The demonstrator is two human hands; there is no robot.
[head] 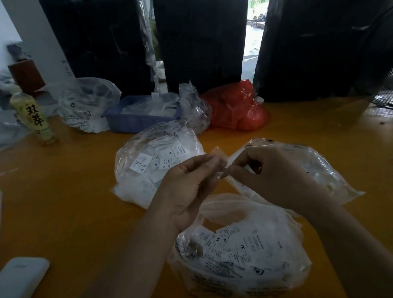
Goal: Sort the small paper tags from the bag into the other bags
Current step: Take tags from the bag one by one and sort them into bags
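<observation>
**Both hands pinch a scrap between 3 bags of size tags**

The orange table [65,208] carries everything; along its far edge stand 3 black-wrapped bales [196,36], with a red plastic bag [237,109], a blue tray [140,119] and a green drink bottle [34,118] in front of them; a white device [17,278] lies at the near left corner.

3 clear plastic bags sit close to the person; the near bag [247,261] lies under the wrists with its mouth open upward, white tags marked XS and XL showing through its film; the left bag [150,166] bulges with tags marked M, XL and S; the flat bag [327,176] lies behind the right hand.

The left hand [187,186] and right hand [267,175] meet above the near bag, fingertips of each closed on 1 small pale piece [222,165] held between them; whether it is a tag or a twist of bag film cannot be told.

The tags [163,155] are small white paper slips with black print and a bold size letter; likely featherlight, limp and prone to cling together or to the film; a fingertip pinch at 1 edge should separate them; the bags are slick and crumple readily, so holding a mouth open by its rim looks wise.
</observation>
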